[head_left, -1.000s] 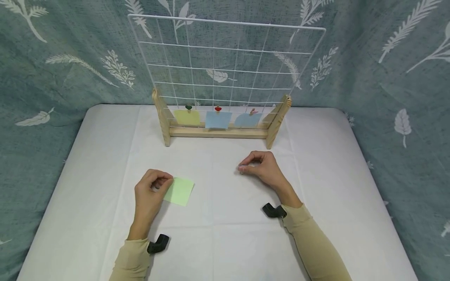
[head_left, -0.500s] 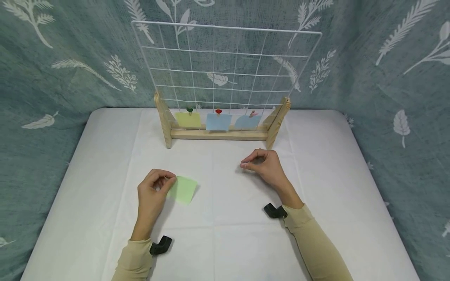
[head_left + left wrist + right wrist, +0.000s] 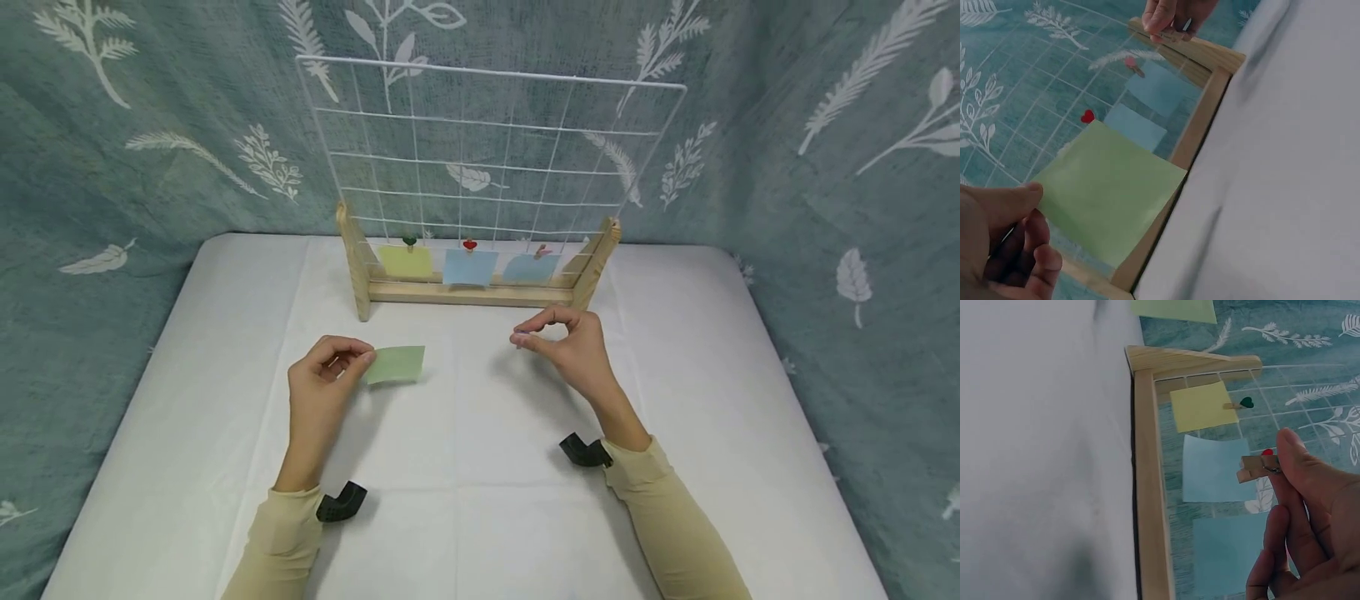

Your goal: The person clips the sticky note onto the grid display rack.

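My left hand (image 3: 326, 392) pinches a green sticky note (image 3: 1113, 190) by one edge, the sheet standing out to the right above the table. Between thumb and forefinger my right hand (image 3: 573, 354) grips a small wooden clothespin (image 3: 1257, 469), its jaw end pointing away from the fingers. Beyond both hands stands a white wire grid (image 3: 487, 171) in a wooden base (image 3: 472, 293). Clipped along its lower part are a yellow note (image 3: 406, 262) with a green heart clip, a blue note (image 3: 470, 267) with a red heart clip, and another blue note (image 3: 531, 267) with a pinkish clip.
A white cloth (image 3: 450, 533) covers the table, lightly creased. Behind the grid hangs a teal curtain (image 3: 187, 75) with white leaf prints, which also runs down both sides. Each wrist carries a black camera mount (image 3: 342, 502).
Both hands have risen off the table and moved slightly toward the grid. The green note, lying nearly flat before, is now lifted and tilted upright. The head view has shifted a little.
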`<state>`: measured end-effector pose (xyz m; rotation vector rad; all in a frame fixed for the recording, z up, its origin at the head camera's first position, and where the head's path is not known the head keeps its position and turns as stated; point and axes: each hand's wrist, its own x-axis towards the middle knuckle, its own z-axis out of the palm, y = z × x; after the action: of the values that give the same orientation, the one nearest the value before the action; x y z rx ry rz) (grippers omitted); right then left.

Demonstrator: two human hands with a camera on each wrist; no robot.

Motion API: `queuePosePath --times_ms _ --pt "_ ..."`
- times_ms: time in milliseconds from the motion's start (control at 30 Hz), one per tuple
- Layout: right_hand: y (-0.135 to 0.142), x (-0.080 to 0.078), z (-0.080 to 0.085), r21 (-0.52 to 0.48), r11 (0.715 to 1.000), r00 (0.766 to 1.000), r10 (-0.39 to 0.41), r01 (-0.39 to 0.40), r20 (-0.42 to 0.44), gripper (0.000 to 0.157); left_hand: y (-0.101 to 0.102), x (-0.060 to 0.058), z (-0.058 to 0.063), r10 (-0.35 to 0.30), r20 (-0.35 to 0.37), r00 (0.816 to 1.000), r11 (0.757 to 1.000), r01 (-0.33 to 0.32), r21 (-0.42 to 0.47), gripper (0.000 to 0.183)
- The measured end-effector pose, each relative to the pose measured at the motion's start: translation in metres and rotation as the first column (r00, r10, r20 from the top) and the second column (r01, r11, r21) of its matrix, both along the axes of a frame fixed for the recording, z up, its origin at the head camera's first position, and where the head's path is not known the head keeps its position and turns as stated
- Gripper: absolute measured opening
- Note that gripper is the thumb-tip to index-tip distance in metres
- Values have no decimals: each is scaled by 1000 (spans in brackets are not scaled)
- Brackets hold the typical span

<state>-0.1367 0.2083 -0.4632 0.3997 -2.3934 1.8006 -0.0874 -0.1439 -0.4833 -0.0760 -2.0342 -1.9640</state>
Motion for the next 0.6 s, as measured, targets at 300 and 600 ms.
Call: queuePosePath --times_ms 300,600 --pt "-9 -1 20 -17 999 998 -37 36 -48 12 12 -13 14 -21 -41 999 998 24 53 8" --pt "-16 -7 35 7 999 997 -51 51 -56 12 20 -24 28 -2 -82 997 998 7 61 9"
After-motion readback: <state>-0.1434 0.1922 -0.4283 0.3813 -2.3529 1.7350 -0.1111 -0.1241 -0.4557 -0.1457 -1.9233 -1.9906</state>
